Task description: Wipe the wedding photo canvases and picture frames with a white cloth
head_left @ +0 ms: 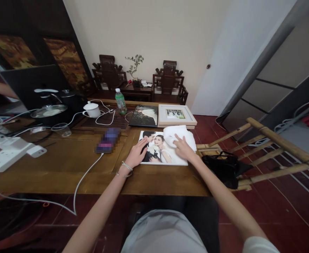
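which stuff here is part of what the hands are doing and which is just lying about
In use:
- couple's photo panel, under the left hand
- white cloth, under the right hand

Apparently just lying about:
- phone
- green-labelled bottle
- lidded white cup
- clear plastic cup
- power strip

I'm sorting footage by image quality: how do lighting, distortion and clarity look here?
Head view: soft light, pale wall bright, dark wood panels losing detail; head view: wide-angle stretch toward the edges, the white door leaning; head view: the phone is pixelated, while the photo print under the left hand stays readable.
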`<act>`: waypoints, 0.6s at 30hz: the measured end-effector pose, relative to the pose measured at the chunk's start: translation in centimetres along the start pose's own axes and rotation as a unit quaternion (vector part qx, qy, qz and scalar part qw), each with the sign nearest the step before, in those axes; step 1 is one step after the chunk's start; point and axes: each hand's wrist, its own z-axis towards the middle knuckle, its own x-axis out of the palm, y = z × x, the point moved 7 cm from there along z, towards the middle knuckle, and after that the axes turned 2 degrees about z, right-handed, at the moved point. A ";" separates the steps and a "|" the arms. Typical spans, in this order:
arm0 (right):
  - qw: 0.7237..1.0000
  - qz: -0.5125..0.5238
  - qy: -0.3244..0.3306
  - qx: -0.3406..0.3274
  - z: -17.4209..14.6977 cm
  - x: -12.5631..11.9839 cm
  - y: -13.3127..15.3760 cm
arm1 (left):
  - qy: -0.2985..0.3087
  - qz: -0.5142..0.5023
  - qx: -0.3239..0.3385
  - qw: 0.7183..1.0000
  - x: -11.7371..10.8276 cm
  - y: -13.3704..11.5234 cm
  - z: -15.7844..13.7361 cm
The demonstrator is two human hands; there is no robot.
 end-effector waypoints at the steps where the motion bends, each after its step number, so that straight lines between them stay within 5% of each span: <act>1: 1.000 -0.006 0.008 -0.010 -1.2 0.1 0.6 | 0.001 0.001 0.000 1.000 0.0 0.0 0.0; 10: 0.993 -0.010 0.054 -0.107 -10.5 0.8 8.5 | -0.002 -0.003 -0.001 1.000 0.2 0.0 0.0; 18: 0.999 0.006 0.035 -0.033 -2.2 0.1 2.9 | 0.009 -0.004 0.000 1.000 0.1 0.2 0.1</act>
